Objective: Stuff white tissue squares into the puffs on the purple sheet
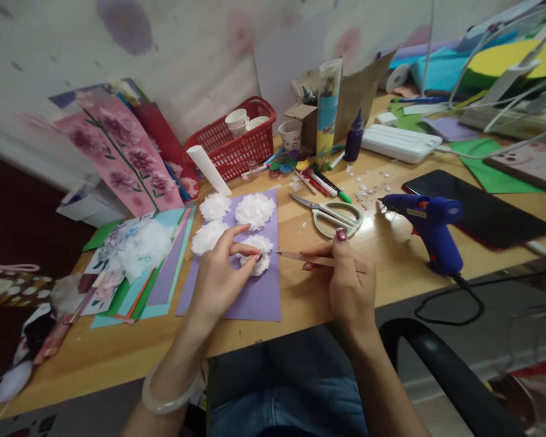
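Observation:
A purple sheet of paper (pixel 259 303) lies on the desk with several fluffy white paper flowers on it. My left hand (pixel 218 273) reaches over the sheet. Its thumb and a finger pinch at the petals of the lower right white paper flower (pixel 264 262), partly hiding it. In my right hand (pixel 352 276) is a slim pale stick (pixel 291 257) with a dark pointed tip, held like a pen. That tip points left, close to the same flower's right edge. Just beyond my right hand lie pale-handled scissors (pixel 332 215).
A blue glue gun (pixel 425 221) stands right of my right hand, near a dark tablet (pixel 477 209). Behind are a red basket (pixel 236 149) with paper cups, markers (pixel 323 184) and a purple bottle (pixel 354 138). Coloured papers (pixel 164 291) pile up at left.

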{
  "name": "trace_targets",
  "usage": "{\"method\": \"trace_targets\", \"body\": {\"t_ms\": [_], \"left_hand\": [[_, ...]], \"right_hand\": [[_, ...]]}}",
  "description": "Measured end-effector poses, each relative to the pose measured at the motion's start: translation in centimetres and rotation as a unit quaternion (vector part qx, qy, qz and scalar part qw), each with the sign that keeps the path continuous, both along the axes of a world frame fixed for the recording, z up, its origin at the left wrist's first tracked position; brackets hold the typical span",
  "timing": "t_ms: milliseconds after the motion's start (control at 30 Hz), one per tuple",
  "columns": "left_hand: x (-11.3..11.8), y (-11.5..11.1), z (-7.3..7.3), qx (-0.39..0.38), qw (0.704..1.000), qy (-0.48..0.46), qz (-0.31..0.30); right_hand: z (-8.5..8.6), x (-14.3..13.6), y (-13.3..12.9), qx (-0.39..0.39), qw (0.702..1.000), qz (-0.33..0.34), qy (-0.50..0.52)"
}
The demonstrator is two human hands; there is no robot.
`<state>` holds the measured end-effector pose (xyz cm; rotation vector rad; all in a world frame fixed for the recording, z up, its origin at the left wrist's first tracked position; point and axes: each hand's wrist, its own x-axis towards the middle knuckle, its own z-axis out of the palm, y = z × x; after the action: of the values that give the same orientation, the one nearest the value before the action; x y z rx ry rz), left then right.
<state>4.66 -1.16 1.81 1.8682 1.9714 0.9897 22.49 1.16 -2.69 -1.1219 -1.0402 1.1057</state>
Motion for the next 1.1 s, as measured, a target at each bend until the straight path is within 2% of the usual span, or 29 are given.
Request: {"method": "trace_targets", "body": {"t_ms": [233,633,767,833,967,1100], "left_hand": [[0.2,1.1,-0.3,0.004,0.995,0.102,-0.017],[0.0,1.3,-0.2,0.023,0.992,0.113,-0.049],[-1.4,-0.2,-0.3,0.066,0.991,0.113,-0.03],[-2.6,-1.4,-0.8,0.062,0.991,0.117,-0.01],[-5.0,-3.6,-2.4,-0.018,0.991,0.133,-0.002],[-6.3,-4.6,-3.8,-0.084,0.989,0.121,-0.015]], "right_hand": [[0.1,-0.1,0.0,0.034,0.997,0.062,-0.026],[0.3,-0.7,0.3,0.052,0.992,0.1,-0.05],[0.3,-1.0,0.3,0.049,0.992,0.101,-0.064],[0.4,-1.1,0.3,0.054,0.99,0.1,-0.08],[0.8,-1.5,0.4,0.072,0.985,0.084,-0.129],[1.2,-2.3,0.6,0.077,0.976,0.061,-0.193]]}}
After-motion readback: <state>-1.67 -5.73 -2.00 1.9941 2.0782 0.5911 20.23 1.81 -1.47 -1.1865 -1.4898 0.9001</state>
